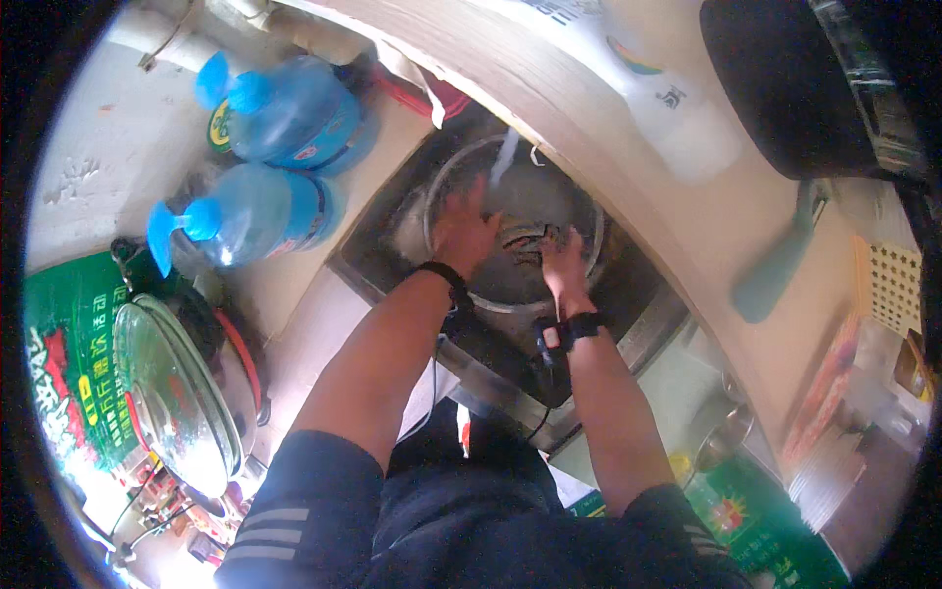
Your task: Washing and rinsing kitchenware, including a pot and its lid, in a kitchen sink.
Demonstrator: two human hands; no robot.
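A round metal basin (515,302) stands in a dark sink (515,368). Water (505,156) runs down into it at the back. My left hand (465,232) is over the left part of the basin, fingers spread, with nothing seen in it. Near the basin's right side, my right hand (565,261) has its fingers at a dark, ridged item (524,241) that lies in the middle; its kind is unclear, and whether the fingers grip it cannot be told. Both wrists wear dark bands.
Two blue pump bottles (294,118) (257,213) stand left of the sink. Glass pot lids (176,397) lean farther left. A shelf edge (589,184) passes over the sink's right side, with a green-handled utensil (773,272) and a perforated yellow plastic piece (894,287) beyond it.
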